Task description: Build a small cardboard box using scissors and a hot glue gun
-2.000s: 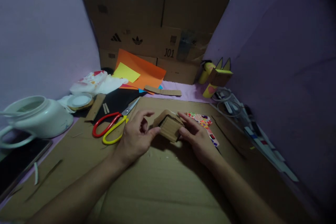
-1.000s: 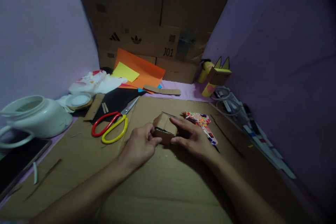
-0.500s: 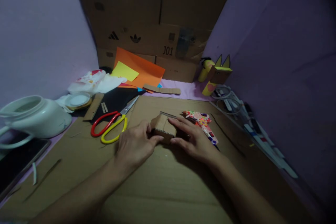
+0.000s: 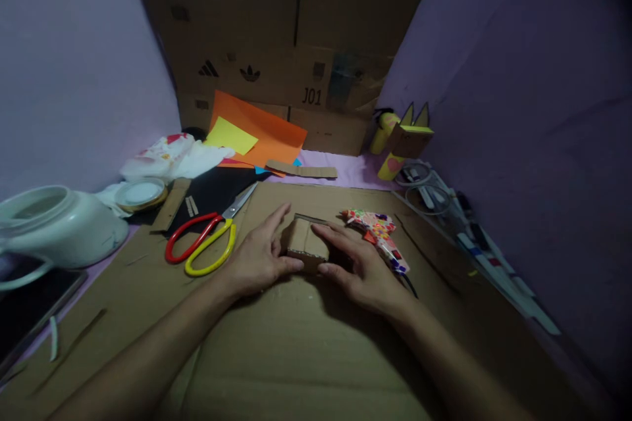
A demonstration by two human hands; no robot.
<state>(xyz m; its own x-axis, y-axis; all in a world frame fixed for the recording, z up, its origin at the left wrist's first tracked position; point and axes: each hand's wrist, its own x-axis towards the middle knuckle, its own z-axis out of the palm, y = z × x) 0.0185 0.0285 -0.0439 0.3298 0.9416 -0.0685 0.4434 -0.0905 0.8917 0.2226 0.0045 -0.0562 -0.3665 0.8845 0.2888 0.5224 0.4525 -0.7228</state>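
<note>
**Cardboard block set down flat between both hands**

Two seconds ago the cardboard block (image 4: 302, 242) was held tipped up off the surface, with the left fingers curled beside it. Now it lies flat on the big cardboard sheet (image 4: 306, 348) that covers the table, and the view has shifted slightly to the right.

The left hand (image 4: 254, 258) has opened. Its fingers are spread, the index finger stretches forward along the block's left side, and the thumb presses the near left corner. The right hand (image 4: 363, 270) clasps the block from the other side, with the index finger laid across the top and the thumb against the near edge.

The block sits in the middle of the sheet with its broad face up. Its corrugated cut edge faces the person and its far edge faces the boxes (image 4: 296, 46) at the wall. The right hand covers the block's right end, so I cannot tell its long axis.

A patterned glue gun (image 4: 378, 229) lies just beside the right hand, and red and yellow scissors (image 4: 200, 247) lie near the left.
</note>
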